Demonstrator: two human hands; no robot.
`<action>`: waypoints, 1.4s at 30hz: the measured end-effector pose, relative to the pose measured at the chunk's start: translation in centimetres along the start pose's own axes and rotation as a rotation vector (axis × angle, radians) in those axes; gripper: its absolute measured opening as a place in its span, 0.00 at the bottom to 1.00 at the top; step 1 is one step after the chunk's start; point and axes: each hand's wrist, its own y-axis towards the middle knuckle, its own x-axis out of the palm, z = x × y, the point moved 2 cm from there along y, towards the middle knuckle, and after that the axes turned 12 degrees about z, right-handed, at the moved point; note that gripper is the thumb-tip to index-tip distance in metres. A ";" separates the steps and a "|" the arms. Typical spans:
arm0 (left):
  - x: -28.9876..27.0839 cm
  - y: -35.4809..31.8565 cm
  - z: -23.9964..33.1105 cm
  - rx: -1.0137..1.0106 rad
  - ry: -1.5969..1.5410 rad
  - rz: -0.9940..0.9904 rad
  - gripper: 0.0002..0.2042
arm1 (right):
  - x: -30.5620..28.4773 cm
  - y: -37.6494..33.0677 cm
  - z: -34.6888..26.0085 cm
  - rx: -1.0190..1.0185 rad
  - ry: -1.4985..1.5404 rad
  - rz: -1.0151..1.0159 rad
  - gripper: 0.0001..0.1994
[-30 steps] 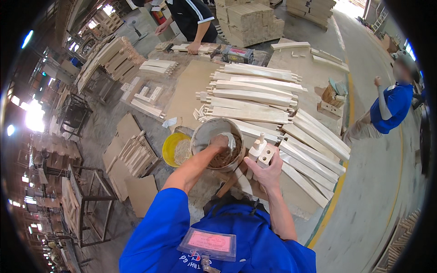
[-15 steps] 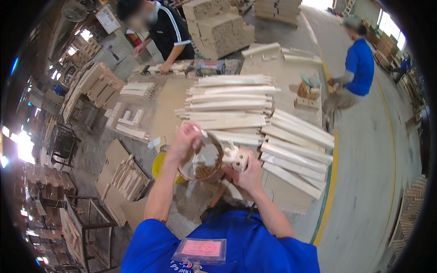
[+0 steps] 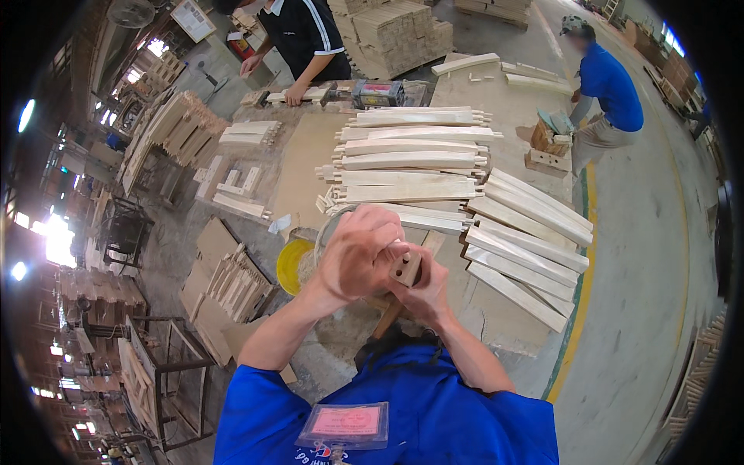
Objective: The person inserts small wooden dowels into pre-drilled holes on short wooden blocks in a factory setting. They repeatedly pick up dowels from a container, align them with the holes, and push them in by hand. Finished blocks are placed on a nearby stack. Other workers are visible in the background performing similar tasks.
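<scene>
My right hand (image 3: 431, 293) grips a short pale wooden block (image 3: 405, 271) with round holes in the face turned up toward me. Against that block, my left hand (image 3: 363, 252) is closed, its fingertips pinching what looks like a small pale wooden dowel (image 3: 398, 243), mostly hidden by the fingers. Behind and below the left hand, the round container (image 3: 319, 239) shows only part of its rim. A yellow bucket (image 3: 290, 267) stands just left of my left wrist.
Long pale wooden rails (image 3: 418, 160) with tenoned ends lie in rows on the table ahead; more rails (image 3: 527, 267) fan out right. A co-worker in black (image 3: 306, 39) handles wood at the far side. Another in blue (image 3: 608, 89) bends at the table's right edge.
My left hand has moved right from over the round container to the block. The block has tilted in my right hand. The co-worker in blue has bent lower.
</scene>
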 end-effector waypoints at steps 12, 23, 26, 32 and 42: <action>1.4 -0.4 -1.2 0.183 0.098 -0.008 0.08 | 0.0 0.7 0.4 -0.053 -0.166 -0.039 0.28; 4.5 -0.3 -13.0 -0.740 -0.493 -0.098 0.09 | -4.2 2.1 1.8 0.081 -0.160 0.131 0.29; 10.8 -9.3 -21.8 -0.119 -0.121 -0.373 0.08 | -4.1 2.0 1.3 0.121 -0.095 0.053 0.28; 19.5 -11.4 -23.3 -0.198 0.191 -0.846 0.13 | -4.2 1.0 1.7 0.103 -0.108 0.133 0.31; 4.1 -5.7 -10.2 -0.938 -0.915 0.139 0.14 | -1.2 1.3 0.2 -0.102 -0.243 0.129 0.32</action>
